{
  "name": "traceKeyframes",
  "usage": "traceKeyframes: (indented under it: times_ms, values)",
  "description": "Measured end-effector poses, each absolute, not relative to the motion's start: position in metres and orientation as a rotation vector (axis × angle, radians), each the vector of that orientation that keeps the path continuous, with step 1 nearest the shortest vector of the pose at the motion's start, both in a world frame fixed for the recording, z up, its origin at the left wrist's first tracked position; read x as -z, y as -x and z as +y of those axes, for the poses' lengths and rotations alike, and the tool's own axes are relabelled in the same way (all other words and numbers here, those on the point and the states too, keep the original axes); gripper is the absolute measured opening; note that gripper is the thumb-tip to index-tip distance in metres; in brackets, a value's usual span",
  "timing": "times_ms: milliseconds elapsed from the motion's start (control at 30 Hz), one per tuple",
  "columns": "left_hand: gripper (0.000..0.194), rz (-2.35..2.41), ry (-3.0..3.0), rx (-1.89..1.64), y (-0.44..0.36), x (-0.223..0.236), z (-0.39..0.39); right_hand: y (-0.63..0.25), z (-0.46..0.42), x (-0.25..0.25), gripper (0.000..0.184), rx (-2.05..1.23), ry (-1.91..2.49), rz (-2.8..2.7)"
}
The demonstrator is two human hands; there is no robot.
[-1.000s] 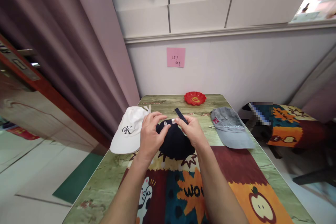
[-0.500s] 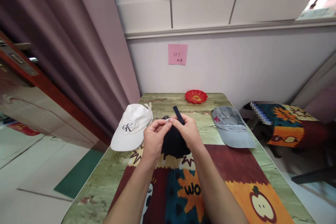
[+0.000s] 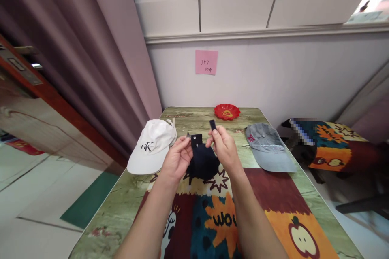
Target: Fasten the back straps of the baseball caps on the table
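A dark navy cap [image 3: 204, 162] sits between my hands at the middle of the table, its back closure towards the top. My left hand [image 3: 177, 158] pinches the left edge of the closure, beside a small pale round spot on the dark fabric. My right hand [image 3: 225, 148] grips the cap's dark adjustment strap [image 3: 212, 124] between thumb and fingers, with the strap's end sticking up. A white cap [image 3: 152, 145] with "CK"-like lettering lies close by on the left. Farther right rests a grey cap [image 3: 267, 145], brim facing me.
A red scalloped dish [image 3: 227, 112] stands near the table's back edge. Under the navy cap, a colourful patterned mat [image 3: 270, 190] covers part of the wood-grain table [image 3: 103, 210]. A pink note [image 3: 206, 62] is stuck to the wall. To the right is a stool [image 3: 337, 141] with similar patterned cloth.
My hands have moved apart. My right hand has drawn the strap up and to the right, away from the closure's left side, which my left hand still pinches.
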State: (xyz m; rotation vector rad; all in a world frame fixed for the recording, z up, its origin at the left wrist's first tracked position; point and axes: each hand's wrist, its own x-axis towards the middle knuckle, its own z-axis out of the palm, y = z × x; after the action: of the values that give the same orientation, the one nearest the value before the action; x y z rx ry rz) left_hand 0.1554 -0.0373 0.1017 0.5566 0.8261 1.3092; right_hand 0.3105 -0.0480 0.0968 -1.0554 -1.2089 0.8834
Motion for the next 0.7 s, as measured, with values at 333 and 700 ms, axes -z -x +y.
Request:
traceKeyframes:
  times_ms: [333,700]
  values:
    - [0.024,0.956,-0.845,-1.36,-0.151,-0.115,-0.052,-0.309,-0.056,-0.104,0.018,-0.986,1.062,-1.37]
    - [0.008,0.925,-0.556,-1.285,-0.144,-0.107,-0.042,-0.302,-0.052,-0.101,0.026,-0.783,1.214,-1.425]
